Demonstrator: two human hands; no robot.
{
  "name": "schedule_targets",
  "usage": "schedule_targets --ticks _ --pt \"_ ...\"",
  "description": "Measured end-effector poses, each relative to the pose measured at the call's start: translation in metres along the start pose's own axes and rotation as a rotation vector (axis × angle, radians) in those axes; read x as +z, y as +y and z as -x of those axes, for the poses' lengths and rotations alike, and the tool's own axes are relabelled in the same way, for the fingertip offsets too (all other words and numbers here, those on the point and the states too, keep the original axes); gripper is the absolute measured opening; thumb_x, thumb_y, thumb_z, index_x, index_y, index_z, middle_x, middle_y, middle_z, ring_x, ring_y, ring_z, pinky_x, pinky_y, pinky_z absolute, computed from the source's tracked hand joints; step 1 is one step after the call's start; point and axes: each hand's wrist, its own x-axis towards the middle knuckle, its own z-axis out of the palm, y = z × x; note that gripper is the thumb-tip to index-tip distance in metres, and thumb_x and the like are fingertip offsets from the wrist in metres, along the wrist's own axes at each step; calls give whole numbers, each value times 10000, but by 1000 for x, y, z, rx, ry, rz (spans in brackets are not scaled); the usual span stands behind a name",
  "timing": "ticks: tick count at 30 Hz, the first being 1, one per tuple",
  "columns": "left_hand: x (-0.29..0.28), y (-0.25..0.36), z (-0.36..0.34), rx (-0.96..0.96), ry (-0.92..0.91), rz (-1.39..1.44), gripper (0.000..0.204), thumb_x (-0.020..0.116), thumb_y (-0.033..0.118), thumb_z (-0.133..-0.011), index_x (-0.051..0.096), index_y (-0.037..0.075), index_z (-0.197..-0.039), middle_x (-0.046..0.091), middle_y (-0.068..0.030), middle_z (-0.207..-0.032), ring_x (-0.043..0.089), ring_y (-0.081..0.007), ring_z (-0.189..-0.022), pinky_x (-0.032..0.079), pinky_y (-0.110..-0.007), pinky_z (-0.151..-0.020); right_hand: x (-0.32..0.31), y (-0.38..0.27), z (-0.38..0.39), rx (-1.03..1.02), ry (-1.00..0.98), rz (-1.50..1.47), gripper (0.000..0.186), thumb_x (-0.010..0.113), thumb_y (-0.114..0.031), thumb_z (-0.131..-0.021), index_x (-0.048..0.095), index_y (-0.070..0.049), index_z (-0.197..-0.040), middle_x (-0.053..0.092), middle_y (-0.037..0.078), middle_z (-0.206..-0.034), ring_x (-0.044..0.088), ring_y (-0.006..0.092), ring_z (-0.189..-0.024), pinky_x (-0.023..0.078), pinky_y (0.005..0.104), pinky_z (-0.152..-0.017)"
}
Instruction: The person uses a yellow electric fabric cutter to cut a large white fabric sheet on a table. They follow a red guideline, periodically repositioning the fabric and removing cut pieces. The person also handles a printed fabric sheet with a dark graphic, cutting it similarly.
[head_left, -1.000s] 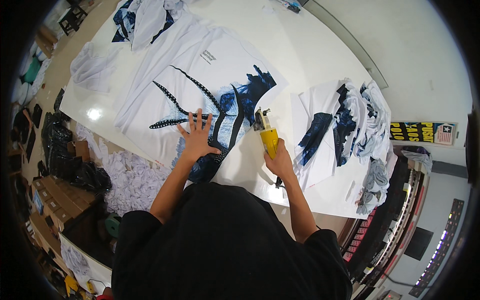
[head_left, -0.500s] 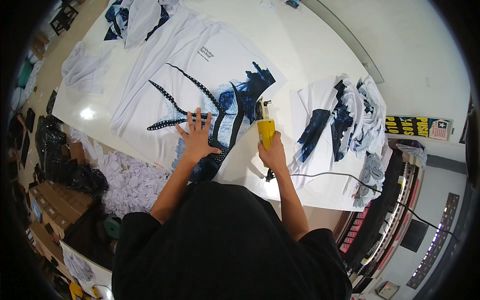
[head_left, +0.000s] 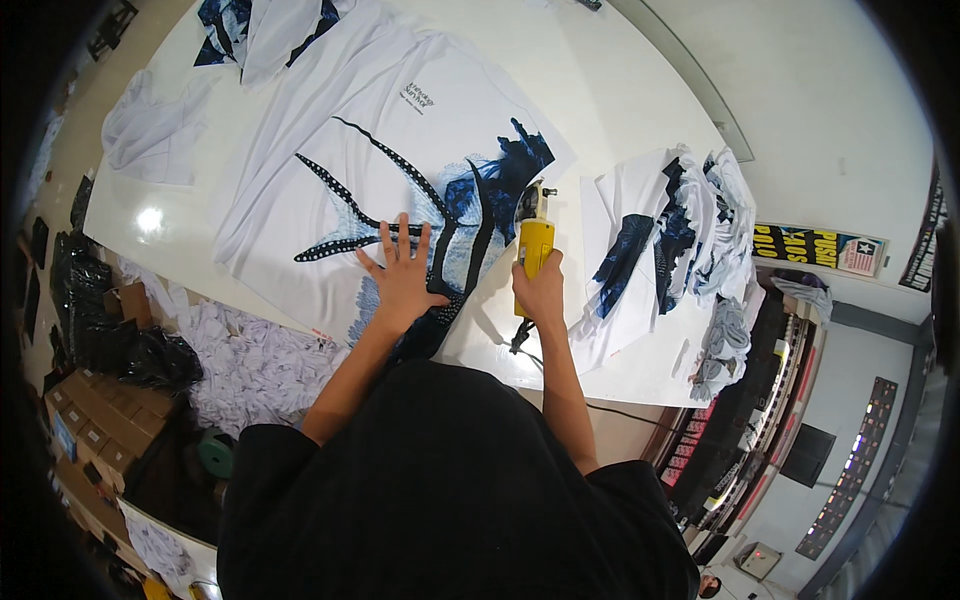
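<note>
Right hand (head_left: 539, 288) grips the cutter (head_left: 536, 240), pointing to the table's (head_left: 625, 105) far edge, right of the cloth (head_left: 385, 182) under the outspread left hand (head_left: 404, 288).

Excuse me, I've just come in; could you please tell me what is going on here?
A person in black is at a white table. Their left hand lies spread on a printed white cloth; the right hand's grip is closed around a yellow corded power tool, its metal head beside the cloth's right edge. Whether it touches is hard to tell. A pile of printed pieces lies further right.
</note>
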Motion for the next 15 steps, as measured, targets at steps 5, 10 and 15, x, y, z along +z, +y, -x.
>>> schedule_targets --ticks 5,10,15 --pt "-4 3 -1 -12 -7 4 1458 965 575 -494 183 210 -1668 11 -169 -1743 -45 -491 -1578 29 -899 -1049 9 -10 -10 37 63 2 532 683 -226 -871 392 91 -1183 657 378 -1034 693 514 -953 569 526 -809" --pt "-8 4 -2 -29 -21 36 1413 967 565 -492 248 206 -1654 62 -156 -1742 -9 -469 -1586 44 -895 -1063 15 -24 -21 88 129 10 540 694 -235 -869 398 92 -1179 658 378 -1037 695 514 -957 573 524 -824" --pt "-12 5 -2 -38 -54 40 1405 966 543 -521 217 215 -1663 42 -148 -1746 -19 -462 -1588 51 -891 -1071 19 -30 -39 123 183 26 566 715 -259 -858 408 93 -1178 656 382 -1066 691 506 -991 569 524 -862"
